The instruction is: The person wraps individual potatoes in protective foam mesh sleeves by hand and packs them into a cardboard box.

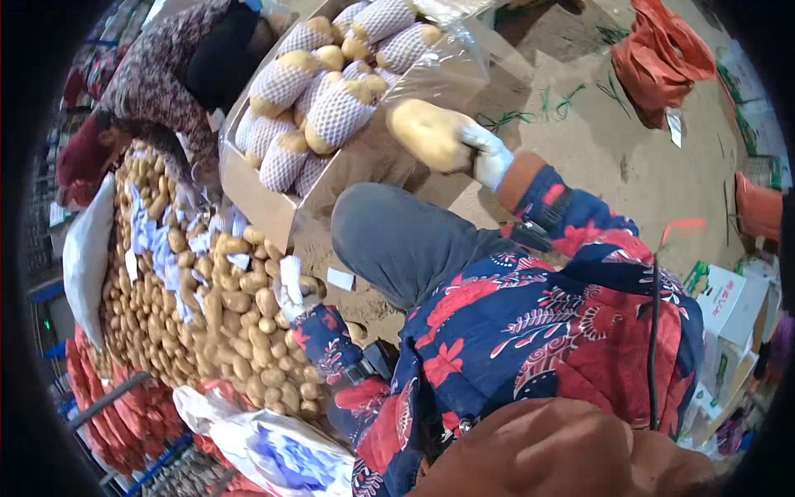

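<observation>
White-gloved, my right hand [490,156] is clamping one end of a large, tan, oblong potato [426,132], and I am holding it just beside an open brown cardboard box [261,199] of potatoes sleeved in white foam netting [339,112]. It is probably weighing heavy, feeling stiff yet bruising easily, so its thick middle is likely offering a surer hold than this end. My left hand [290,286] is reaching to a pile of loose tan potatoes [257,340]; whether it is gripping one, I cannot tell.
</observation>
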A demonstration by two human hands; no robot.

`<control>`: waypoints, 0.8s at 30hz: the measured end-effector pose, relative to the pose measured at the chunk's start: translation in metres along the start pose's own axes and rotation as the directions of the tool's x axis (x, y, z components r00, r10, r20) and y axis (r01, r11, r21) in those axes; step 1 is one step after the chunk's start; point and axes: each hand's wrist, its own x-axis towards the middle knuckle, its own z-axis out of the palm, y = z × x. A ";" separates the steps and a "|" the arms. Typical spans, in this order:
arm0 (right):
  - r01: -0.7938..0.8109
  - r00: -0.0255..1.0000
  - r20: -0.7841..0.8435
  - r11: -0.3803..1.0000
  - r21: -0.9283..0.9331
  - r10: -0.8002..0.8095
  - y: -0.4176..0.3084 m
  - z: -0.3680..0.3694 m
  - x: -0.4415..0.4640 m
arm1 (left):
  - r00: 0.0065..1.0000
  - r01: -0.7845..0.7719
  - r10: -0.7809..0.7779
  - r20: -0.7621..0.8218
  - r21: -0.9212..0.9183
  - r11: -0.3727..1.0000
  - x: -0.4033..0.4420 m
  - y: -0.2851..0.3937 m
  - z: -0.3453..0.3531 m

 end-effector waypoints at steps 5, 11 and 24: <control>-0.075 0.664 -0.746 0.997 -0.006 0.046 0.000 -0.161 -0.064 | 0.998 0.029 -0.035 0.058 0.107 0.994 0.009 -0.015 -0.013; 0.016 0.531 -0.637 0.759 -0.651 -0.558 -0.110 -0.254 -0.095 | 0.948 -0.308 0.257 0.188 0.340 0.889 -0.040 0.019 0.046; -0.414 0.640 0.461 0.782 -0.467 0.614 0.088 0.201 -0.017 | 0.623 -0.354 0.490 -0.610 0.339 0.872 -0.265 0.084 -0.072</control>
